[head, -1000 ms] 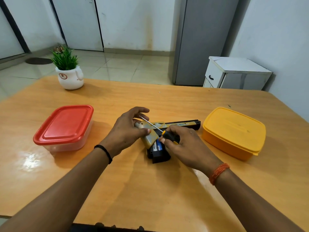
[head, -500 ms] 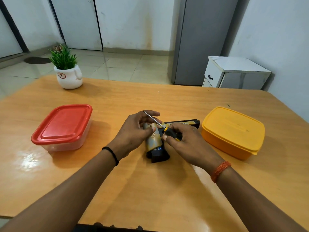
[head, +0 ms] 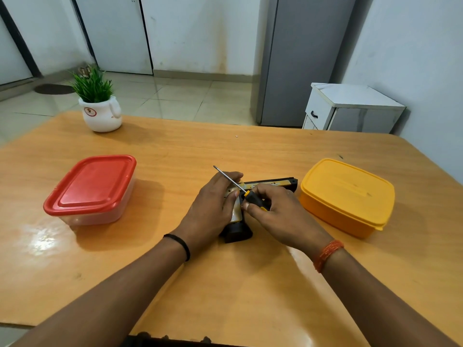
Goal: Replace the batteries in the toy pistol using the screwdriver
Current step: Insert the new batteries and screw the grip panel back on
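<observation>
Head view shows the black-and-gold plastic toy pistol (head: 250,196) lying flat near the middle of the orange wooden table (head: 225,284), its barrel pointing right toward the closed yellow plastic lunch box (head: 347,196) and its black grip end toward the person. Left hand (head: 213,209) curls over the grip, the thumb pressing the shiny gold battery cover (head: 236,211) down onto it. Right hand (head: 278,214) pinches the black-and-yellow-handled thin steel screwdriver (head: 240,187) by its handle, the shaft angled up and away to the left, its tip in the air and clear of the toy. Whether the cover is fully seated cannot be told, since the fingers hide its edges. The pistol looks like light, hollow, stiff plastic, with a smooth cover that could slip or skew; it is best steadied by the grip, pressed against the table. A small screw would want gentle torque so the plastic thread does not strip. A red-lidded clear plastic box (head: 91,189) sits well to the left, and a white ceramic pot with a green plant (head: 100,111) stands at the far left.
</observation>
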